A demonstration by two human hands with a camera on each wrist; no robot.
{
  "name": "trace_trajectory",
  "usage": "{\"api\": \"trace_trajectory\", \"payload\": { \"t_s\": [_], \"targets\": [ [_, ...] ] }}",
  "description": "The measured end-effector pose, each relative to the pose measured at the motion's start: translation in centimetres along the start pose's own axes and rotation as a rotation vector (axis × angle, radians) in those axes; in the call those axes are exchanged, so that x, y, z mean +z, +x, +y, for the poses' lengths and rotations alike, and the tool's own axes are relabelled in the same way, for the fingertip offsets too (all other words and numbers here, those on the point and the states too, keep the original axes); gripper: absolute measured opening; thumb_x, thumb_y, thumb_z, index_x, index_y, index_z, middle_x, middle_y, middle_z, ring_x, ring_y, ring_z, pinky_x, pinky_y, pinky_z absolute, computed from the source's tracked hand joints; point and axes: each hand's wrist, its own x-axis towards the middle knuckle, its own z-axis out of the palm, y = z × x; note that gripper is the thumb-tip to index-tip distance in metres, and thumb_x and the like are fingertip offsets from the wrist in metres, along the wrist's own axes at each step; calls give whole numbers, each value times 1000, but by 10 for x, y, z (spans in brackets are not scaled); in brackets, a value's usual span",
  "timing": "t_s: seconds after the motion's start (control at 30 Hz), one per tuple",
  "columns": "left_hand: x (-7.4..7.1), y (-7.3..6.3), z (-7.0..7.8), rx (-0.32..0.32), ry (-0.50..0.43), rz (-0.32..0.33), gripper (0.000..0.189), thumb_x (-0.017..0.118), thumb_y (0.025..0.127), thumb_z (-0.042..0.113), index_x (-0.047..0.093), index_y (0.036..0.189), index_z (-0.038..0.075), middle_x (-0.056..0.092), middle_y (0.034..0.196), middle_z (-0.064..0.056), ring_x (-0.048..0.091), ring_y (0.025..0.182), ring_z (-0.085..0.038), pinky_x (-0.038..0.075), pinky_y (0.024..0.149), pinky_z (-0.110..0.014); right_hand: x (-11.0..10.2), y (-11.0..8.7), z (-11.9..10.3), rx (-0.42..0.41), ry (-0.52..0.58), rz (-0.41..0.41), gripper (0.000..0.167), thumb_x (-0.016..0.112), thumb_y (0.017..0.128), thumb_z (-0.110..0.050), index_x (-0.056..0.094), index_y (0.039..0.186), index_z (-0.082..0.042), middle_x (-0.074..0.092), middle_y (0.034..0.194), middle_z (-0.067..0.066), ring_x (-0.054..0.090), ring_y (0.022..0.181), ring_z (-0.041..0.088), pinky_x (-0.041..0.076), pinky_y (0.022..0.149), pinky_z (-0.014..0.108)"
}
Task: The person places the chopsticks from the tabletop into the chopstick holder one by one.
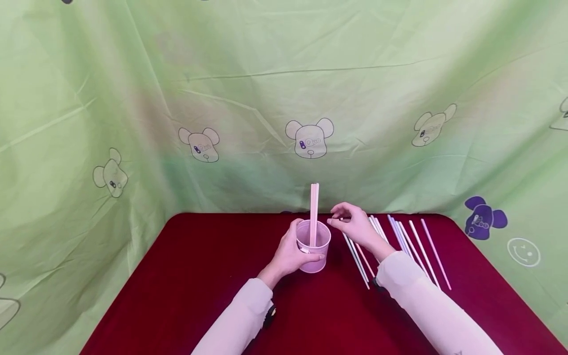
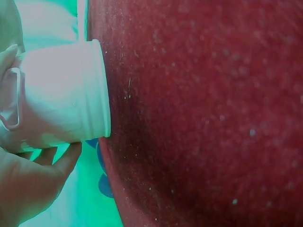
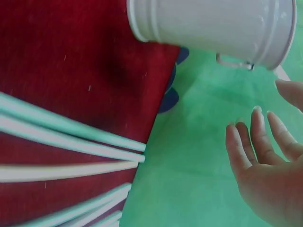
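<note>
A small pink pail [image 1: 314, 264] stands upright near the middle of the table, a few pale pink sticks [image 1: 314, 209] rising from it. My left hand [image 1: 288, 254] grips the pail around its side, thumb across the front; the left wrist view shows the pail [image 2: 57, 97] with its base at the red cloth and a loop handle [image 2: 18, 99]. To the right of the rim hovers my right hand [image 1: 355, 227], fingers loosely bent. In the right wrist view that hand [image 3: 265, 175] has relaxed, spread fingers with nothing between them, just apart from the pail [image 3: 213, 26].
Several thin sticks lie on the red tablecloth [image 1: 199, 276] right of the pail, among them pale blue sticks [image 1: 357, 259], a coral stick [image 1: 366, 260] and a lilac stick [image 1: 436, 254]. A green patterned curtain [image 1: 248, 98] hangs behind and at both sides.
</note>
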Motion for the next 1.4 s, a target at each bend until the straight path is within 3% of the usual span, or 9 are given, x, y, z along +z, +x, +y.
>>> {"api": "trace_trajectory", "payload": {
  "t_s": [0.2,0.33,0.57,0.83,1.1,1.4],
  "targets": [
    [0,0,1,-14,15,16,103,99,62,26,42,146,9,62,129,-9,62,117,-22,50,100,-41,-22,-1,6,0,-68,22,24,74,93,-12,66,111,2,72,101,17,69,93,28,54,84,28],
    [1,0,3,-54,29,26,105,99,62,32,41,148,16,63,131,-6,62,117,-21,50,99,-38,-38,-4,13,-6,-127,36,24,72,95,-13,66,112,3,72,102,17,69,96,29,55,88,31],
    [0,3,12,-94,62,49,106,97,63,41,41,150,17,60,134,-5,61,118,-24,51,96,-39,-71,-15,24,20,-228,44,25,68,99,-16,66,115,3,71,109,19,69,102,35,53,87,28],
    [3,5,16,-134,163,41,112,94,62,52,40,154,20,53,144,-5,53,129,-27,49,100,-47,-106,-25,51,-30,-368,89,22,68,97,-12,66,111,4,71,103,21,68,95,36,54,87,51],
    [8,5,13,-115,175,65,114,95,60,55,41,154,19,52,142,-2,51,130,-25,50,100,-45,-137,-31,90,-40,-492,58,22,68,94,-8,66,109,8,70,100,25,67,92,41,51,82,54],
    [7,6,11,-78,160,87,98,96,61,48,50,141,16,59,128,0,57,120,-24,51,96,-42,-163,-42,127,84,-635,25,39,69,91,-11,59,113,20,60,103,38,59,94,52,46,83,63]
  ]
}}
